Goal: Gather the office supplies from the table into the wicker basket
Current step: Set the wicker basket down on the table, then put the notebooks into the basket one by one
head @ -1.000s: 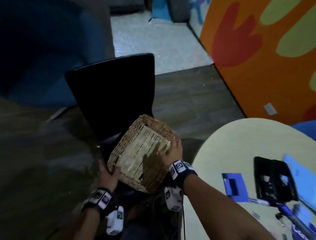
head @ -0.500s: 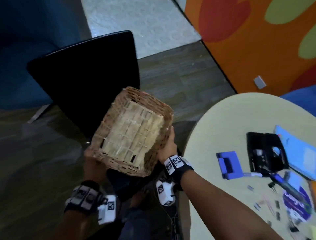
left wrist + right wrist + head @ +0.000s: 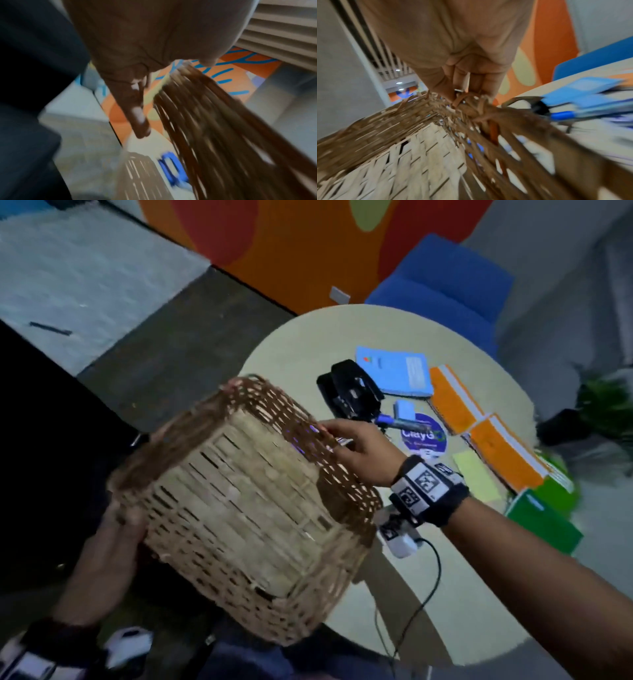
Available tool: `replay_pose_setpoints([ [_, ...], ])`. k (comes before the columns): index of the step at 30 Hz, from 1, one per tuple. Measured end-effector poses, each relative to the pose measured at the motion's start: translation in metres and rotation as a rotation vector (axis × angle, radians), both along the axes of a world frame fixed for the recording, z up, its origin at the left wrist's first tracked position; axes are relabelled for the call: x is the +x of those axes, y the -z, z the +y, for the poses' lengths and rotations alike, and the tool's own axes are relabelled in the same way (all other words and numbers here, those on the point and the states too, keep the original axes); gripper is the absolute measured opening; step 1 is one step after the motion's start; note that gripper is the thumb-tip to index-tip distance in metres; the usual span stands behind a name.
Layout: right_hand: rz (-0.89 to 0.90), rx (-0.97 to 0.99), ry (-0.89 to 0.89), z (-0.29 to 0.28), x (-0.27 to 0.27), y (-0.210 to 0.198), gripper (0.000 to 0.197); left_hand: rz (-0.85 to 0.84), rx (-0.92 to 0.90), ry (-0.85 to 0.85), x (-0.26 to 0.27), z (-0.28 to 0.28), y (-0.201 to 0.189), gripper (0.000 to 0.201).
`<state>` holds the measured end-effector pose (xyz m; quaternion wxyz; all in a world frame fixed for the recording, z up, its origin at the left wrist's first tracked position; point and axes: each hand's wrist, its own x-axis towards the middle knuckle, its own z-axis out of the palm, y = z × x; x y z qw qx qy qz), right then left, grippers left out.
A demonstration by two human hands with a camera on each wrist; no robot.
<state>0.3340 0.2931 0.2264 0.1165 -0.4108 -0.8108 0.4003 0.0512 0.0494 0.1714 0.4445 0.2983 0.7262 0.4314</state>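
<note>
Both hands hold the wicker basket (image 3: 246, 508) in the air, over the near left edge of the round table (image 3: 308, 344); its inside faces me. My right hand (image 3: 339, 440) grips the right rim, fingers curled over it (image 3: 467, 94). My left hand (image 3: 120, 529) holds the left rim, thumb over it and fingers stretched along the outside (image 3: 175, 97). On the table lie a black hole punch (image 3: 352, 392), a light blue notebook (image 3: 394, 371), orange notebooks (image 3: 455, 402), green folders (image 3: 544, 518), a yellow sticky pad (image 3: 476, 481), a blue marker (image 3: 397, 422) and a round purple sticker (image 3: 424, 436).
A black chair (image 3: 34, 440) stands dark at the left. Behind the table are a blue chair (image 3: 445, 278) and an orange wall (image 3: 308, 251); a plant (image 3: 606, 405) is at the right. A blurred blue item (image 3: 173, 169) lies on the table beyond the basket.
The basket has come up off the black chair and moved right, to the table's edge. My view has swung right, so more of the supplies show.
</note>
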Motion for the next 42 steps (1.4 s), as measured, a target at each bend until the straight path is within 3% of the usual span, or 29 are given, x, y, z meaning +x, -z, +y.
replay_pose_setpoints([
  [4, -0.165, -0.035, 0.063, -0.018, 0.108, 0.0, 0.042, -0.093, 0.065, 0.161, 0.056, 0.027, -0.011, 0.054],
  [9, -0.396, 0.003, 0.174, -0.046, 0.193, 0.018, 0.046, 0.121, -0.039, 0.662, 0.131, 0.046, -0.002, 0.009],
  [13, -0.514, 0.052, 0.182, -0.055, 0.216, 0.025, 0.047, 0.266, -0.072, 0.916, 0.166, 0.052, 0.015, 0.031],
  [15, -0.525, 0.067, 0.201, -0.056, 0.22, 0.027, 0.047, 0.322, -0.059, 0.962, 0.174, 0.057, 0.019, 0.019],
  [19, -0.517, 0.073, 0.233, -0.051, 0.225, 0.037, 0.046, 0.456, -0.069, 1.017, 0.178, 0.071, 0.023, 0.02],
  [23, -0.444, 0.025, 0.305, -0.051, 0.243, 0.043, 0.048, 0.611, -0.117, 1.053, 0.176, 0.082, 0.001, 0.017],
  [26, -0.238, -0.027, 0.614, -0.056, 0.294, 0.043, 0.05, 0.722, -0.025, 0.964, 0.197, 0.109, -0.046, 0.055],
  [28, -0.155, -0.088, 0.947, -0.063, 0.34, 0.048, 0.049, 0.713, 0.109, 1.004, 0.237, 0.135, -0.075, 0.058],
  [30, -0.221, -0.216, 1.231, -0.073, 0.381, 0.057, 0.052, 0.637, 0.248, 1.123, 0.302, 0.167, -0.094, 0.057],
  [33, -0.267, -0.367, 1.459, -0.084, 0.413, 0.075, 0.052, 0.485, 0.251, 1.232, 0.415, 0.214, -0.089, 0.038],
  [37, -0.127, -0.452, 1.529, -0.081, 0.428, 0.095, 0.048, 0.442, 0.008, 1.245, 0.525, 0.265, -0.045, 0.033],
  [42, -0.121, -0.53, 1.485, -0.072, 0.444, 0.107, 0.035, 0.698, -0.22, 1.233, 0.575, 0.287, 0.013, 0.036],
])
